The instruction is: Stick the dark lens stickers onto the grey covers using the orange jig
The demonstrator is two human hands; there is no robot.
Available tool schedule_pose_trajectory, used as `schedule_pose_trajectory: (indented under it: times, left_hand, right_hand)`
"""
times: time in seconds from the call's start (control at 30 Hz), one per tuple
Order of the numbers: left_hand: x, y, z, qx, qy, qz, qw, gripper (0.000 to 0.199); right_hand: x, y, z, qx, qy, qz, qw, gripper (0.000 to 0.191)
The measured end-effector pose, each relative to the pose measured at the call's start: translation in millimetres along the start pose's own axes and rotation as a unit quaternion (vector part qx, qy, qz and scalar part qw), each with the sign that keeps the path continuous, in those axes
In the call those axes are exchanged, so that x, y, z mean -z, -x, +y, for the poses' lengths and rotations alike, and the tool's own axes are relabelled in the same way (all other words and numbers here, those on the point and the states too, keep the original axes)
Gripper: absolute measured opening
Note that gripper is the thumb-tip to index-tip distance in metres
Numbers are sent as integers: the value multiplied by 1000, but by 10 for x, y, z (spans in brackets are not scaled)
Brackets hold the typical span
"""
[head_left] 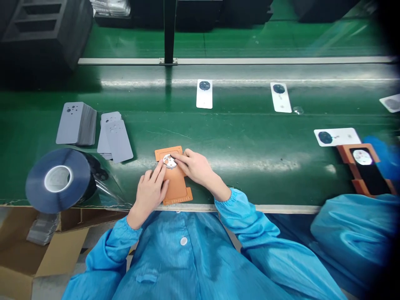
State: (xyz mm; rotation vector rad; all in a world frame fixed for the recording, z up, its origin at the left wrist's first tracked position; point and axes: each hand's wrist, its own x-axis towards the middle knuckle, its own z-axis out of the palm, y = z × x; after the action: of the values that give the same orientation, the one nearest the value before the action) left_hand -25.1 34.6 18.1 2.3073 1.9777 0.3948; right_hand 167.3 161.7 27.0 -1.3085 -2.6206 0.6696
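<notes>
Touching white disc [170, 163], left hand [149, 190] loosely spread, right hand [199, 168] fingers extended

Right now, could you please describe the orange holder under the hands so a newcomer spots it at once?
Along the near edge of the green table, find the left hand and right hand. Under both lies the orange holder, bearing a whitish round disc. Its middle is orange, whereas the second orange fixture, at right, has a black one.
</notes>
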Motion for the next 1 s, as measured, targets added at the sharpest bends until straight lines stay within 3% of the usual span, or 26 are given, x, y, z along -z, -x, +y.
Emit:
schedule_pose_trajectory:
  times: [0.13, 0.27, 0.33, 0.4, 0.47, 0.57, 0.63, 0.7, 0.83, 1.0]
  left_hand:
    - [-33, 29, -12, 10, 24, 6, 1000, 55]
    - [-27, 47, -71, -4, 65, 38, 997, 43]
    - [48, 23, -180, 19, 94, 83, 992, 29]
    - [189, -21, -363, 102, 95, 142, 980, 23]
    - [369, -61, -596, 228, 68, 185, 954, 27]
    - [578, -81, -926, 390, 42, 166, 905, 33]
    - [603, -77, -1073, 439, 62, 129, 887, 37]
    - [542, -75, -1155, 449, 115, 118, 878, 37]
    - [399, -90, -1186, 437, 203, 159, 862, 32]
    - [470, -55, -912, 396, 325, 223, 829, 34]
  right_hand:
    - [54, -77, -79, -13, 7, -17, 1000, 38]
    - [56, -124, -57, -37, -89, -8, 995, 35]
    - [41, -159, -15, -39, -159, -1, 987, 34]
    - [28, -208, 38, -40, -239, 0, 970, 34]
    - [27, -265, 89, -45, -316, -11, 948, 37]
    - [43, -340, 137, -59, -385, -38, 920, 46]
    - [59, -368, 140, -64, -404, -46, 911, 50]
    - [77, -372, 123, -66, -413, -43, 907, 50]
    - [137, -329, 69, -62, -414, -26, 908, 50]
    - [233, -254, -2, -73, -454, -10, 888, 52]
